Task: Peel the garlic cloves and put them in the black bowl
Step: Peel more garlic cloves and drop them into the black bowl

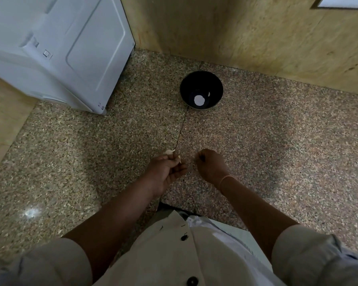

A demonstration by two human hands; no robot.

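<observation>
While a clove [172, 151] is pinched in the left hand [165, 172], the grip of the right hand [211, 166] cannot be told; tugged hard, the clove could be dropped short of the bowl [201, 79] by the back edge

black bowl [194, 83] glossy black, white glint inside | garlic clove [171, 151] off-white | counter [277, 131] speckled brown-pink | far wall [236, 34] mottled tan | far-left appliance [60, 48] pale grey-white | near shirt [163, 254] cream, buttons [192, 281] black
</observation>
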